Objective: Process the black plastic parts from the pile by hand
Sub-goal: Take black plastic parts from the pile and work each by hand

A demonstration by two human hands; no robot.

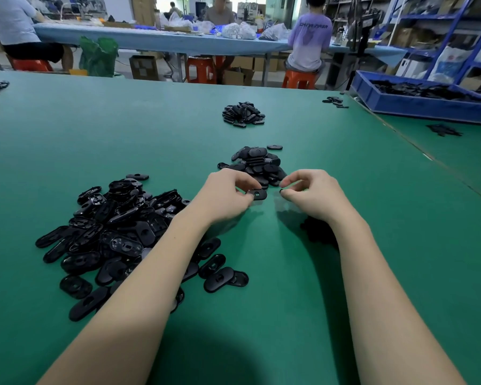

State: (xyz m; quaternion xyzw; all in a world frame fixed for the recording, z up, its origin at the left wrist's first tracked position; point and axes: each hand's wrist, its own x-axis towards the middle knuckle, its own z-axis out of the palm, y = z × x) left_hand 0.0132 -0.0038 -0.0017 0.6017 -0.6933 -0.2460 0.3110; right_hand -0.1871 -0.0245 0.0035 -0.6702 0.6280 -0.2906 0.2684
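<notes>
Left hand (228, 194): grip closed on one black oval part (257, 194), pinched between thumb and fingertips at the part's left end; the part sits just above the green worktop (345, 273), its slot opening facing up. Right hand (311, 194): thumb and forefinger pinched on a small black bit (281, 191), too small to identify; remaining fingers curled. The two hands are near each other, not touching.

Directly behind the hands: a compact heap (257, 165) of the same oval parts, stacked fairly flat, with one stray part (274, 147) lying just beyond it. To the left, under and beside the left forearm: the large loose pile (114, 232), parts lying at all angles, some hollow side up. Farther back at centre: a third, smaller heap (243, 113). A few loose parts (335, 102) near the far right edge. Dark scraps (317, 232) lie below the right wrist, partly hidden by it.

Right rear: blue bin (417, 102) holding black pieces. Beyond the worktop, a long blue-covered table (156, 37), orange stools (299, 78), blue shelving (456, 29). A seated person's purple shirt (311, 40) reads "CHINA NASA" across the back; other labels illegible
</notes>
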